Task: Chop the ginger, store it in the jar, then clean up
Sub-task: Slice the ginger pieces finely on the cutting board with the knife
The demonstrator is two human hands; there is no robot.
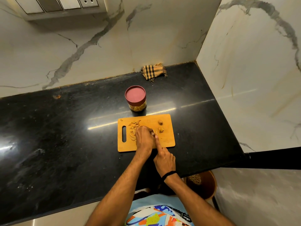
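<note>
No text, number or brand can be read. The printed shirt [156, 214], below the cutting board [167, 141] at the frame's lower edge, carries a dark strip with pale marks, too blurred to make out

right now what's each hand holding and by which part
Left hand holds down a ginger piece from above, fingers curled. Right hand seems to grip a knife by its handle, index finger extended; the knife is mostly hidden.

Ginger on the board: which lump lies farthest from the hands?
The small lump alone near the cutting board's far right corner. The other lump lies closer, just right of the left hand, and the sliced pile sits beside that hand.
</note>
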